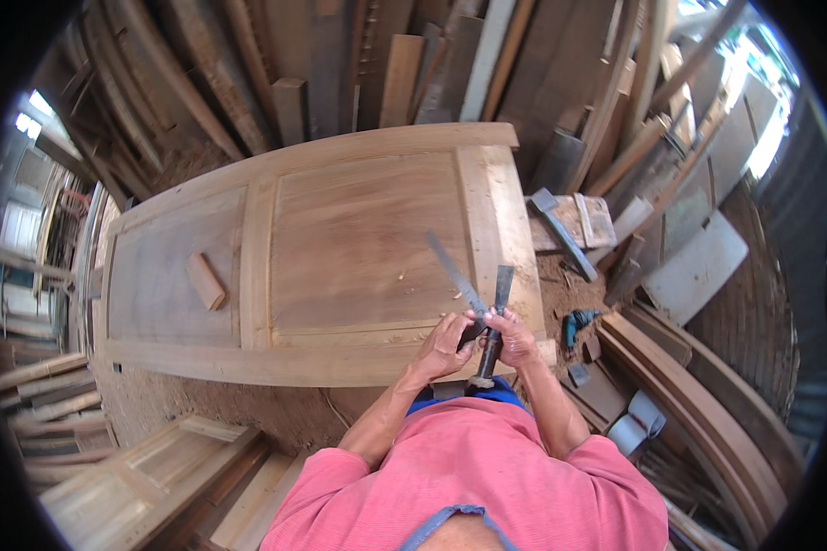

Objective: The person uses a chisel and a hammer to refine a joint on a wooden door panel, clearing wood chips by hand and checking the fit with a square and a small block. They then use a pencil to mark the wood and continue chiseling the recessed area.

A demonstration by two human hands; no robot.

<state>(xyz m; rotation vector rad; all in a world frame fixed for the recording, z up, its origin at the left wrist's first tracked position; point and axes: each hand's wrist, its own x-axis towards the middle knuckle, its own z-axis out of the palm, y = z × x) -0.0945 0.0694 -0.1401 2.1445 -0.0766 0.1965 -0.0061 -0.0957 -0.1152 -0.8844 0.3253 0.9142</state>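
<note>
My left hand (443, 349) is closed around the dark stock of what looks like a try square (452, 271). Its thin steel blade points up and left over the panelled wooden door (358, 234). Close beside it, my right hand (515, 340) grips a chisel (503, 286) just below the blade. The chisel's edge points away from me, and its dark handle runs back toward my waist. Both hands meet at the door's near right corner, in front of my body. Pale shavings lie on the door there.
A wood block (206, 281) rests on the door's left panel. Right of the door, a long-handled hammer (563, 234) leans on a small wooden stand (597, 220), with a blue-green power drill (577, 326) on the ground. Planks (689, 404) are stacked at right; boards (400, 81) stand behind.
</note>
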